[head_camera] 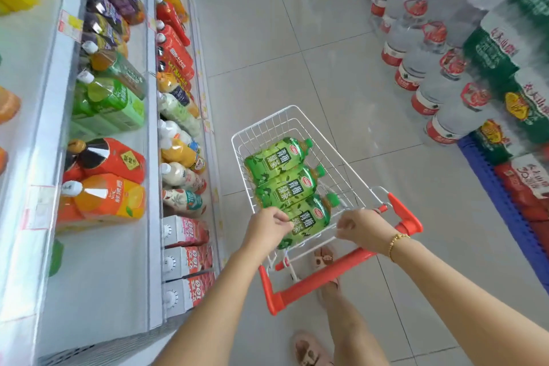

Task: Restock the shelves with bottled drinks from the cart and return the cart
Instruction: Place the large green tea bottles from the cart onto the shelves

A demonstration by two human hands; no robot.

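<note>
Bottles looked heavy, stiff, slick; best gripped round the waist. Left hand and right hand curled on cart rim.

Aisle floor: open tile lane ahead of the cart, between shelves on the left and stacked water jugs on the right. The cart stands mid-lane, nearer the shelves, with a narrow floor strip to its left and a wider one to its right. Basket open on top; three green bottles lie touching in a row, wire walls close around them. Left hand and right hand grip the rear rim, overlapping the nearest bottle. Shelf rows are packed behind clear front lips; bare board at the near end. A blue pallet edges the lane on the right.
</note>
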